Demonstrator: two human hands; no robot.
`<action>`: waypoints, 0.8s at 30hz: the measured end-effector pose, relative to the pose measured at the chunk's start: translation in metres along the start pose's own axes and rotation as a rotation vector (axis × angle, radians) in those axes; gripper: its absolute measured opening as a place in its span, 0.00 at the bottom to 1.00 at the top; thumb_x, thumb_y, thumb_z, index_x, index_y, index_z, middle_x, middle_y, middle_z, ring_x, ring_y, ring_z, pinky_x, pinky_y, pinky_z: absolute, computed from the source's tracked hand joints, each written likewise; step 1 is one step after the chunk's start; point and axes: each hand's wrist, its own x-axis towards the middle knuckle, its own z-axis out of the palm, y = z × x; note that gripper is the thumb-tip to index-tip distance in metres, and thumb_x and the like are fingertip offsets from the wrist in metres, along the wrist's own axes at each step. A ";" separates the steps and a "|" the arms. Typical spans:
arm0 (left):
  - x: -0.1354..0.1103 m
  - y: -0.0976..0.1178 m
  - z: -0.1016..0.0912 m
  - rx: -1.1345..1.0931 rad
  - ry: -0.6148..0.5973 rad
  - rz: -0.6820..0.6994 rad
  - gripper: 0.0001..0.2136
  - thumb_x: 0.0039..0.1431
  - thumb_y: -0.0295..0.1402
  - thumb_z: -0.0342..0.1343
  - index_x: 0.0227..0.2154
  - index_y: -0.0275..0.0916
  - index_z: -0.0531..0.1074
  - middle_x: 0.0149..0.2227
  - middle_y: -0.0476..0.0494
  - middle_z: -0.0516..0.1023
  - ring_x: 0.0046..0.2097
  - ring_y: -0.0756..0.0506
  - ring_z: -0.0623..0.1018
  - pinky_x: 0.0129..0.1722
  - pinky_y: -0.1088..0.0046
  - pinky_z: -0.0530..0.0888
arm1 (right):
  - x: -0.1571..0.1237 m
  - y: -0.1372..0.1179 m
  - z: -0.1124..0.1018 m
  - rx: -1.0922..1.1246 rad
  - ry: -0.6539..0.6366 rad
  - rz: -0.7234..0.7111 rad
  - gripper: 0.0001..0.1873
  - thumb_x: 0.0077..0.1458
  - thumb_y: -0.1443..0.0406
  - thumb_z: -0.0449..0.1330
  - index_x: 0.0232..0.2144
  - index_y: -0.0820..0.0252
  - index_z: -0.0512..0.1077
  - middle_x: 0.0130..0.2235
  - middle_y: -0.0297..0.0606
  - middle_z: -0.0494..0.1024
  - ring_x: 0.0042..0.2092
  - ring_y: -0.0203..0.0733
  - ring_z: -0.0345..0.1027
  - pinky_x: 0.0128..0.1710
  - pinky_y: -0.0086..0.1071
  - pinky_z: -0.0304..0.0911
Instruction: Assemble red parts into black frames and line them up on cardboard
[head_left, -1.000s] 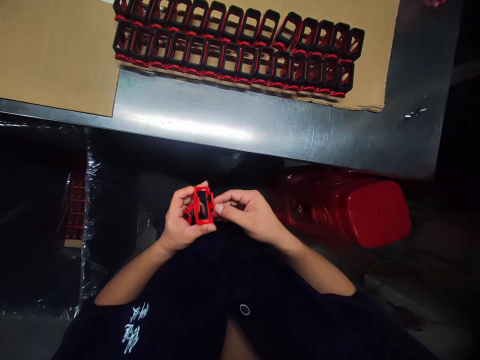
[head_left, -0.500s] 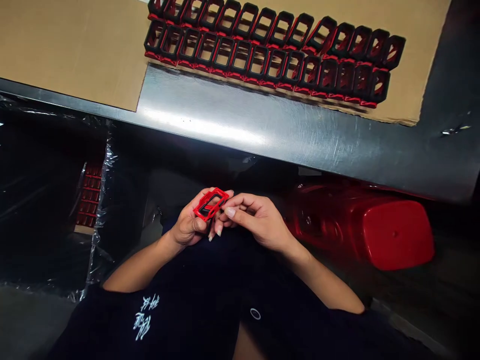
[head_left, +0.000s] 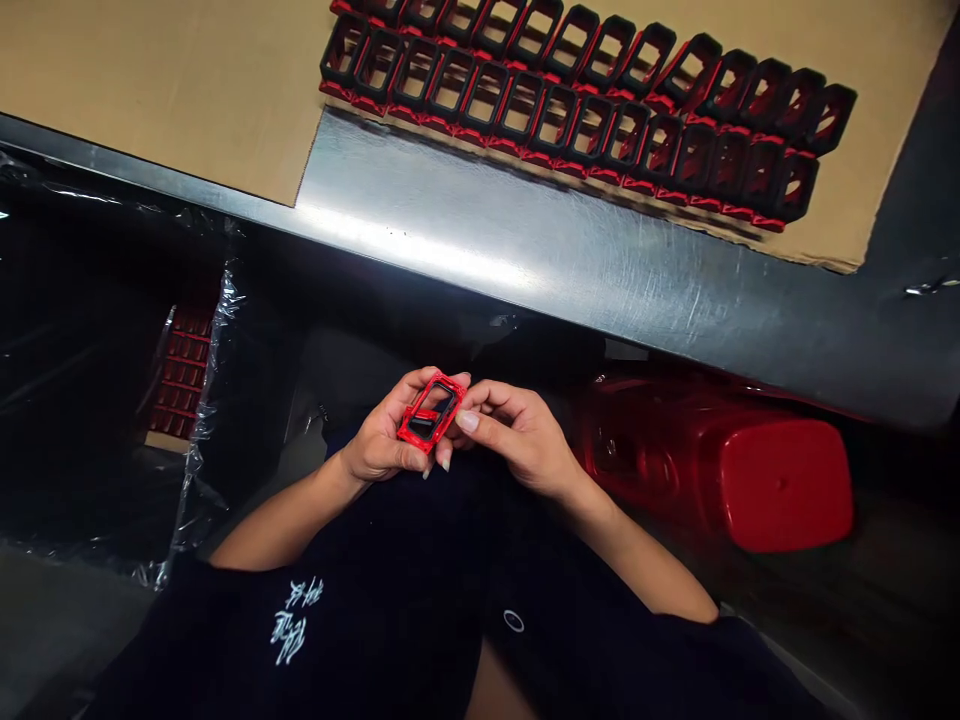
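Observation:
Over my lap, both hands hold a small red and black plastic frame (head_left: 431,412). My left hand (head_left: 386,440) wraps round its lower left side, thumb under it. My right hand (head_left: 517,435) pinches its right edge with curled fingers. The frame is tilted, its open window facing up. On the metal table (head_left: 525,250) above lie two rows of several finished red and black frames (head_left: 585,100), standing side by side on brown cardboard (head_left: 172,90).
A red plastic stool (head_left: 720,465) lies to my right under the table. On my left, clear plastic wrap (head_left: 206,400) surrounds a dark box with more red parts (head_left: 176,370). The table's edge runs across above my hands.
The frame has been turned in my hands from upright to a flatter tilt, with only one piece now showing. The view has shifted, so the table and rows sit further right.

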 end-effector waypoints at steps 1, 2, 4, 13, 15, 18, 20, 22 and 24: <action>-0.001 0.000 -0.002 0.017 0.013 0.001 0.38 0.45 0.40 0.76 0.58 0.55 0.65 0.69 0.37 0.64 0.29 0.50 0.81 0.21 0.75 0.76 | 0.002 0.000 0.001 -0.013 0.012 0.013 0.16 0.58 0.53 0.69 0.31 0.57 0.72 0.26 0.34 0.82 0.28 0.41 0.79 0.33 0.34 0.73; -0.001 0.000 -0.004 0.035 0.024 0.002 0.38 0.45 0.40 0.76 0.58 0.55 0.65 0.70 0.37 0.64 0.29 0.50 0.81 0.21 0.75 0.76 | 0.003 -0.001 0.002 -0.025 0.023 0.025 0.17 0.56 0.52 0.70 0.31 0.57 0.72 0.26 0.34 0.82 0.28 0.41 0.78 0.33 0.34 0.73; -0.003 0.001 -0.008 0.079 0.021 0.020 0.38 0.46 0.39 0.76 0.59 0.56 0.64 0.70 0.36 0.64 0.30 0.49 0.82 0.24 0.74 0.79 | 0.007 -0.001 0.004 -0.046 0.044 0.043 0.19 0.53 0.50 0.71 0.30 0.56 0.72 0.25 0.33 0.80 0.27 0.41 0.77 0.32 0.34 0.73; -0.011 0.019 -0.020 0.343 0.045 0.215 0.38 0.49 0.30 0.75 0.61 0.54 0.65 0.67 0.37 0.69 0.57 0.40 0.80 0.47 0.68 0.82 | 0.026 0.006 0.007 -0.113 0.068 0.080 0.18 0.51 0.51 0.72 0.31 0.60 0.76 0.28 0.33 0.78 0.29 0.35 0.71 0.33 0.30 0.70; -0.013 0.021 -0.022 0.369 0.050 0.259 0.39 0.48 0.29 0.75 0.61 0.52 0.65 0.66 0.36 0.71 0.61 0.38 0.77 0.51 0.66 0.81 | 0.029 0.007 0.008 -0.119 0.060 0.089 0.18 0.52 0.51 0.72 0.31 0.60 0.77 0.29 0.33 0.78 0.29 0.36 0.71 0.34 0.31 0.71; -0.016 0.022 -0.024 0.363 0.086 0.275 0.38 0.46 0.32 0.77 0.61 0.49 0.66 0.63 0.34 0.73 0.59 0.40 0.79 0.49 0.69 0.81 | 0.032 0.007 0.012 -0.131 0.043 0.104 0.19 0.52 0.50 0.71 0.32 0.60 0.77 0.30 0.35 0.79 0.31 0.37 0.72 0.35 0.32 0.70; -0.018 0.022 -0.024 0.322 0.122 0.238 0.38 0.45 0.35 0.77 0.59 0.47 0.67 0.61 0.32 0.75 0.50 0.43 0.83 0.42 0.72 0.82 | 0.033 0.005 0.015 -0.139 0.017 0.111 0.20 0.52 0.50 0.71 0.31 0.60 0.76 0.30 0.35 0.80 0.31 0.37 0.72 0.35 0.32 0.70; -0.019 0.022 -0.023 0.251 0.132 0.199 0.38 0.45 0.39 0.77 0.58 0.45 0.67 0.60 0.31 0.76 0.39 0.47 0.84 0.35 0.76 0.81 | 0.033 0.003 0.018 -0.132 -0.017 0.103 0.20 0.52 0.49 0.71 0.29 0.59 0.75 0.28 0.35 0.79 0.30 0.37 0.72 0.35 0.32 0.70; -0.020 0.021 -0.022 0.164 0.118 0.178 0.36 0.47 0.42 0.76 0.58 0.45 0.68 0.59 0.31 0.76 0.33 0.50 0.82 0.32 0.77 0.80 | 0.032 0.003 0.020 -0.124 -0.046 0.083 0.19 0.54 0.49 0.70 0.28 0.58 0.75 0.27 0.35 0.79 0.29 0.38 0.71 0.35 0.34 0.70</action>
